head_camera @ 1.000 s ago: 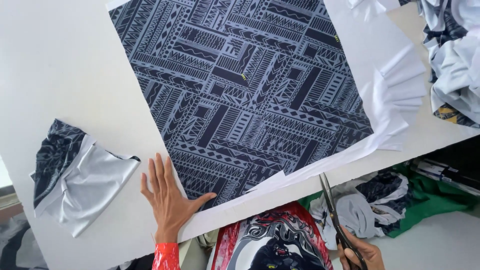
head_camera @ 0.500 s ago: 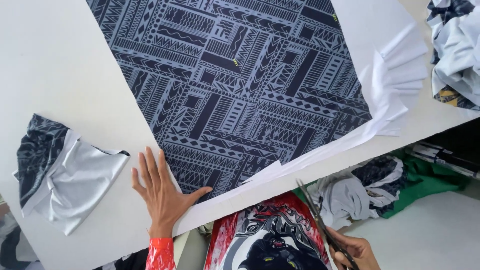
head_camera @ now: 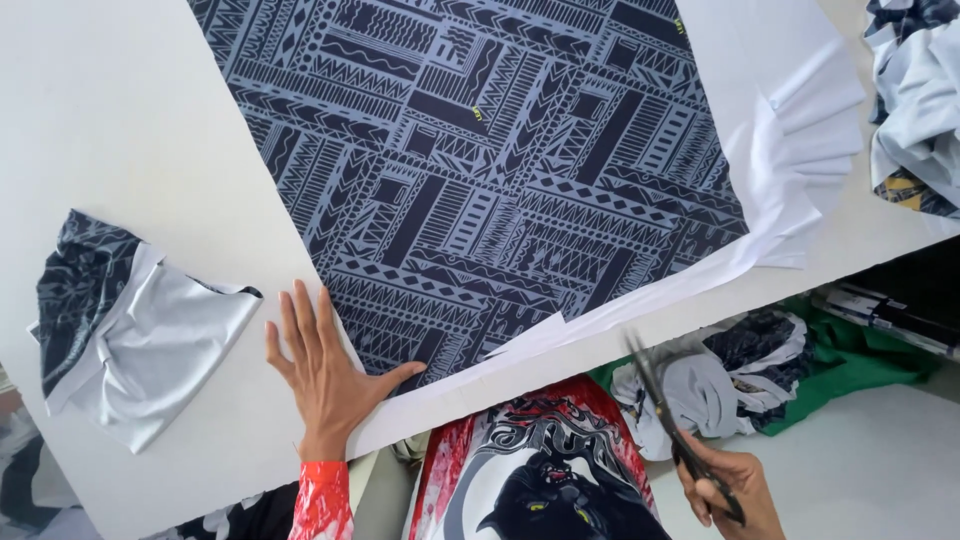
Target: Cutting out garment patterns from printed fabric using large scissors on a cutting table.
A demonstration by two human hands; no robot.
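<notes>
Right hand (head_camera: pixel 735 490) is clamped round the scissors (head_camera: pixel 665 415), now swung down off the table edge, so no cutting right now. Left hand (head_camera: pixel 325 365) stays pressed flat, fingers spread, on the dark geometric-print fabric (head_camera: pixel 480 170), smooth, with white paper (head_camera: pixel 800 150) underneath.

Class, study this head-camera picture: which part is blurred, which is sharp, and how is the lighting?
Head view: the scissors in the right hand are motion-blurred; the patterned fabric and the left hand are sharp; light is soft and even on the white table, without glare.
</notes>
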